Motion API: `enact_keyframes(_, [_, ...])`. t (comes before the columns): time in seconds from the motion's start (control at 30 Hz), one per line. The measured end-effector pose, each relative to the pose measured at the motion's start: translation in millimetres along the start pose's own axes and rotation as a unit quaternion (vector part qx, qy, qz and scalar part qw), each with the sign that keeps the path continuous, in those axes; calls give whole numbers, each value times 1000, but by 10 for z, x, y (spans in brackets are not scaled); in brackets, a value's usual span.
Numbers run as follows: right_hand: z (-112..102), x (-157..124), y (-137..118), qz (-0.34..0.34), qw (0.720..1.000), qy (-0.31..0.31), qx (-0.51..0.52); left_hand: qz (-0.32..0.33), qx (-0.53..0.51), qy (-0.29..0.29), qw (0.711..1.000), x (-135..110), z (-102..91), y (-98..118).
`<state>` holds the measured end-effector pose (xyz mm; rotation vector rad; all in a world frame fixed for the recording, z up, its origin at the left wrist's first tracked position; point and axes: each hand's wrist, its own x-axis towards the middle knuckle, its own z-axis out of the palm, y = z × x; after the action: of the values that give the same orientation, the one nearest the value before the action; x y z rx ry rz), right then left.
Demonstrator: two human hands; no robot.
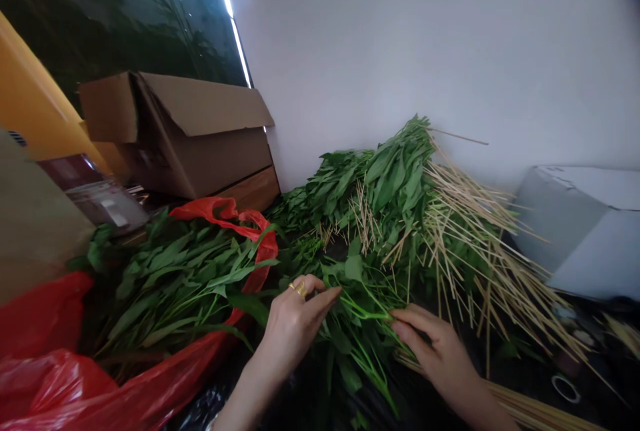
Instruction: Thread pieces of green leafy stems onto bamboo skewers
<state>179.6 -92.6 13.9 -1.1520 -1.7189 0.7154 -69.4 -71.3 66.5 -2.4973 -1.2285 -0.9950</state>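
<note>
Leafy green stems lie in a loose heap under and between the two hands, which are apart from each other. The left hand, wearing a gold ring, has its fingers bunched on the leaves, while the right hand pinches a pale stem between thumb and fingers. Black plastic sheeting shows beneath the wrists. Just beyond the right hand, thin bamboo skewers fan out from a taller bunch of greens. Left of the left hand, more greens rest against a red plastic bag. Farther off, an open cardboard box shows no contents, with a wooden box at its base. A grey box sits well right.
</note>
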Motion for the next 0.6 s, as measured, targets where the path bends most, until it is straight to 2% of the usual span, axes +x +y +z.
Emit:
enact_keyframes(0.13, [10, -6, -16, 0, 1000, -9, 6, 24, 3, -37, 999, -3, -7, -20])
enact_keyframes(0.23, [20, -6, -13, 1, 1000, -12, 3, 18, -13, -53, 998, -7, 13, 13])
enact_keyframes(0.3, [43, -6, -29, -3, 1000, -19, -1, -9, -44, -29, 999, -10, 53, 55])
enact_keyframes(0.4, [102, -5, -97, -7, 1000, -30, 5, -113, -151, 41, 981, 4, 120, 112])
enact_keyframes(0.5, [133, -2, -161, 2, 999, -39, 30, -250, -282, 88, 922, 45, 115, 93])
enact_keyframes(0.53, [123, 0, -163, 14, 998, -39, 40, -304, -332, 98, 887, 62, 88, 63])
enact_keyframes(0.6, [73, 5, -129, 54, 996, -27, 63, -412, -435, 130, 790, 95, -3, -18])
